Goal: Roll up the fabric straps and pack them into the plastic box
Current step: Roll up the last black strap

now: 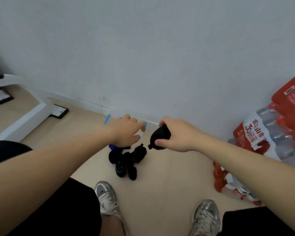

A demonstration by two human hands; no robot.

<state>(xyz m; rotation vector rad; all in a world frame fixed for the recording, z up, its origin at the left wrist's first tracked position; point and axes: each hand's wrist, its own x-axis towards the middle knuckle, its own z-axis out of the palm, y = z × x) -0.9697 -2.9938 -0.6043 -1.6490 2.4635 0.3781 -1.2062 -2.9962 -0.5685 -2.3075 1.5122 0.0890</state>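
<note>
My right hand (176, 133) grips a rolled black fabric strap (159, 136) in the air, its loose end hanging down at the lower left. My left hand (125, 132) reaches out with relaxed fingers over a clear plastic box (109, 119) with blue latches, which stands on the floor by the wall and is mostly hidden behind that hand. Below both hands, several rolled black straps (126, 163) lie in a heap on the floor. A bit of blue (113, 147) shows at the heap's top left.
Red-wrapped packs of water bottles (269, 133) are stacked at the right against the white wall. A white furniture leg with a black foot (59, 113) stands at the left. My two sneakers (107, 198) rest on the beige floor below the heap.
</note>
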